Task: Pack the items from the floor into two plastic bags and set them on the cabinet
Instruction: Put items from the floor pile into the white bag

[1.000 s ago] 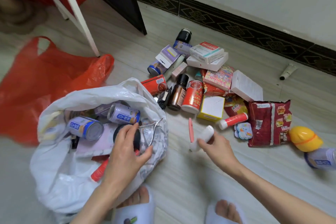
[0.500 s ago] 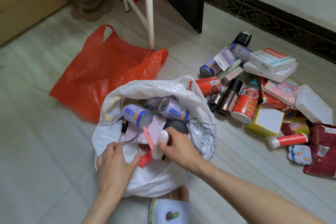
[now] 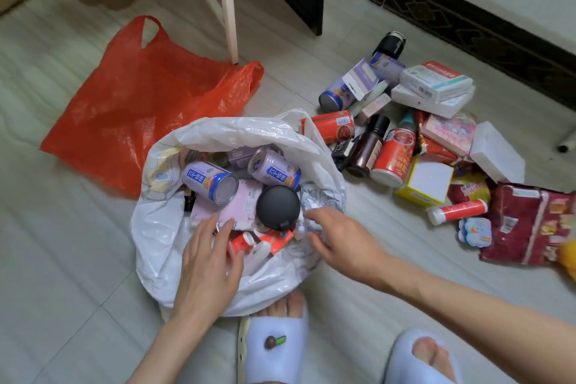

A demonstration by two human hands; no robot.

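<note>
Crouching over a white bag point(image 3: 162, 227) on a tiled floor point(image 3: 62, 259), a person reaches into its open mouth with both hands. The left hand point(image 3: 207, 262) lies over the bag's near rim, fingers spread and loosely straight, their tips touching a pink packet point(image 3: 227, 206) and a red tube point(image 3: 241, 241) inside; it grasps nothing. The right hand point(image 3: 339, 241) hovers at the bag's right edge, fingers relaxed and empty, their tips just beside a black round case point(image 3: 278, 207) and crumpled foil point(image 3: 311, 199). Two purple cans point(image 3: 209, 181) lie on their sides deeper in the bag, beyond the hands. A red bag point(image 3: 140, 103) lies flat on the floor behind the white one, touching its far rim, with a white frame leg point(image 3: 227, 3) standing at its top edge. To the right of the white bag, well clear of the right hand, a pile of unpacked goods remains on the floor: red cans point(image 3: 393, 156), a brown bottle point(image 3: 367, 150), a yellow box point(image 3: 425, 185), white boxes point(image 3: 436, 84), a red-and-white tube point(image 3: 456, 211) and a dark red snack bag point(image 3: 530, 224). Two pale blue slippers point(image 3: 271, 349) show at the bottom edge, the left one touching the white bag.
</note>
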